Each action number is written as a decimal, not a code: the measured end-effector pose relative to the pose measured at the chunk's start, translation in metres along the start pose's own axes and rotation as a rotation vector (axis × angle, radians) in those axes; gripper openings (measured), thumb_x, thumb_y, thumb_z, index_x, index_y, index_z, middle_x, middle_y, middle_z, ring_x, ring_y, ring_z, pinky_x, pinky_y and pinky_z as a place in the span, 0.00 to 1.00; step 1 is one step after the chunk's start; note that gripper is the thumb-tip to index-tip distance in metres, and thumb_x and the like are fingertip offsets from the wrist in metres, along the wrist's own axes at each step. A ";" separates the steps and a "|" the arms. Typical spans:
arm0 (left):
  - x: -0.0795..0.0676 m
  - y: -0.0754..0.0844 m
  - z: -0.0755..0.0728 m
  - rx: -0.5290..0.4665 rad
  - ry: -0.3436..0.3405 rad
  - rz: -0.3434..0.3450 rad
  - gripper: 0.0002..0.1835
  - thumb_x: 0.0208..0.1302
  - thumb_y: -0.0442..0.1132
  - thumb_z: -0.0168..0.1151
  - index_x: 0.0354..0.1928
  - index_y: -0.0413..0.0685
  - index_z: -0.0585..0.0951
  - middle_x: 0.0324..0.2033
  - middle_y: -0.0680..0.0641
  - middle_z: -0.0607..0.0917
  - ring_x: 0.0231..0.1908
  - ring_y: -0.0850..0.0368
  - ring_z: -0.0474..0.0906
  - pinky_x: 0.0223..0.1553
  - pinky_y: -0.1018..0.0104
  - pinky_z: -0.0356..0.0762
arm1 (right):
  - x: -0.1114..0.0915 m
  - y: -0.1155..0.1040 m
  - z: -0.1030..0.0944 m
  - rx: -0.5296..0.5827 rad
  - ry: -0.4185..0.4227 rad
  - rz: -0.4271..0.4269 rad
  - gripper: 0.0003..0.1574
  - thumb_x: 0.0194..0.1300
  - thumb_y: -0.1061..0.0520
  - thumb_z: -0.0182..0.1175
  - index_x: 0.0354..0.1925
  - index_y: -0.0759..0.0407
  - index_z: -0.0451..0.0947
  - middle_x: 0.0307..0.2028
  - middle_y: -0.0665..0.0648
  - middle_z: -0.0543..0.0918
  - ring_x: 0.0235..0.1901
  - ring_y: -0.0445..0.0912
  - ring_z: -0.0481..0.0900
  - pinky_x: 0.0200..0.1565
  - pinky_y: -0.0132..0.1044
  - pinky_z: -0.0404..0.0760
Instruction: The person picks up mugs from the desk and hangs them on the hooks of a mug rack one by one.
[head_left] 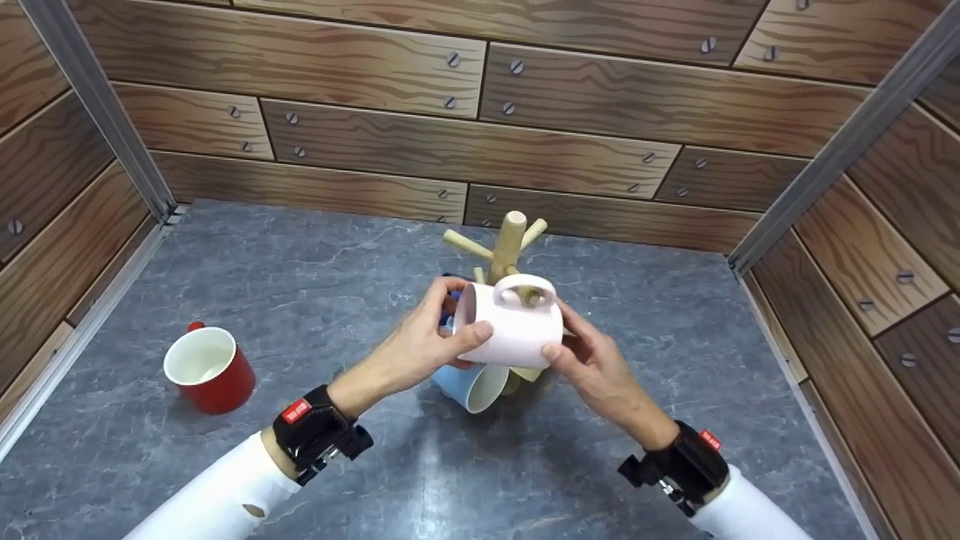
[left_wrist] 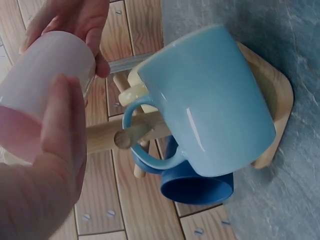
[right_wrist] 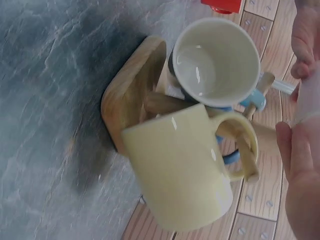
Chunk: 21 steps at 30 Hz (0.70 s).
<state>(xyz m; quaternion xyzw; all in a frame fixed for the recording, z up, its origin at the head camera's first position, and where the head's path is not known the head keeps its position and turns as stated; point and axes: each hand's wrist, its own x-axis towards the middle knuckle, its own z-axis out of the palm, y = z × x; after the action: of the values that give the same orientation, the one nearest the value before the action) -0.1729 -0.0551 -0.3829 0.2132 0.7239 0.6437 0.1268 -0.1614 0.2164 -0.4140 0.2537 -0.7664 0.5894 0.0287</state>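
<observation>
Both hands hold a pale pink mug (head_left: 517, 341) on its side, handle up, in front of a wooden mug tree (head_left: 507, 251). My left hand (head_left: 427, 334) grips the rim end, thumb on the outer wall. At the base end, my right hand (head_left: 602, 369) holds with thumb in front and fingers behind. Below the pink mug, a light blue mug (left_wrist: 215, 105) hangs by its handle from a peg. A pale yellow mug (right_wrist: 175, 167) hangs on another peg, mostly hidden in the head view. Behind them is a dark blue mug (left_wrist: 196, 189).
A red mug (head_left: 219, 384) with a white inside stands upright on the grey marbled tabletop (head_left: 337, 472), left of my left hand. Wood-patterned panels (head_left: 375, 135) enclose the back and sides. Upper pegs (head_left: 466, 244) of the tree stick out just beyond the pink mug.
</observation>
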 end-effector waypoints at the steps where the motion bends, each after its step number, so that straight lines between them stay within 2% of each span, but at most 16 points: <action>1: 0.000 -0.001 0.000 0.034 0.011 -0.001 0.44 0.64 0.65 0.67 0.71 0.47 0.63 0.52 0.37 0.75 0.40 0.45 0.85 0.40 0.48 0.89 | 0.001 0.000 -0.001 0.005 -0.001 0.015 0.38 0.74 0.70 0.54 0.77 0.74 0.55 0.67 0.77 0.71 0.53 0.49 0.85 0.53 0.39 0.86; 5: 0.001 -0.004 0.000 0.171 0.046 -0.020 0.46 0.62 0.71 0.65 0.68 0.45 0.66 0.46 0.42 0.82 0.31 0.51 0.85 0.35 0.50 0.88 | 0.003 0.004 -0.005 0.046 -0.038 0.069 0.35 0.77 0.68 0.52 0.77 0.73 0.55 0.69 0.75 0.69 0.55 0.51 0.84 0.55 0.40 0.85; 8: 0.002 -0.006 0.000 0.226 0.051 -0.044 0.42 0.64 0.69 0.64 0.66 0.45 0.67 0.43 0.44 0.83 0.28 0.53 0.85 0.33 0.52 0.87 | 0.004 0.007 -0.006 0.065 -0.063 0.093 0.35 0.79 0.67 0.50 0.77 0.73 0.55 0.71 0.75 0.66 0.57 0.51 0.83 0.58 0.40 0.83; 14: 0.004 -0.003 -0.003 0.323 0.065 -0.077 0.36 0.64 0.69 0.63 0.58 0.49 0.68 0.41 0.46 0.84 0.29 0.56 0.85 0.31 0.59 0.84 | 0.008 0.007 -0.005 0.036 -0.042 0.127 0.32 0.80 0.63 0.50 0.76 0.72 0.59 0.71 0.73 0.68 0.56 0.50 0.83 0.56 0.40 0.84; 17: 0.005 -0.003 -0.003 0.349 0.067 -0.100 0.36 0.63 0.70 0.63 0.55 0.49 0.68 0.41 0.47 0.84 0.29 0.57 0.85 0.30 0.61 0.83 | 0.008 0.007 -0.006 0.033 -0.047 0.159 0.31 0.81 0.61 0.50 0.76 0.72 0.60 0.71 0.73 0.68 0.56 0.54 0.83 0.55 0.42 0.85; 21: 0.005 -0.002 0.001 0.335 0.083 -0.119 0.37 0.62 0.72 0.64 0.55 0.50 0.68 0.43 0.48 0.84 0.27 0.56 0.86 0.29 0.60 0.84 | 0.008 0.007 -0.008 0.029 -0.046 0.183 0.32 0.82 0.60 0.50 0.76 0.71 0.59 0.72 0.73 0.67 0.58 0.60 0.81 0.56 0.43 0.85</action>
<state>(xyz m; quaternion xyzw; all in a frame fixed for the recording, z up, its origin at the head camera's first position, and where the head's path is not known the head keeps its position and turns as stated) -0.1774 -0.0518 -0.3849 0.1615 0.8368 0.5139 0.0975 -0.1735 0.2224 -0.4153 0.1966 -0.7782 0.5946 -0.0468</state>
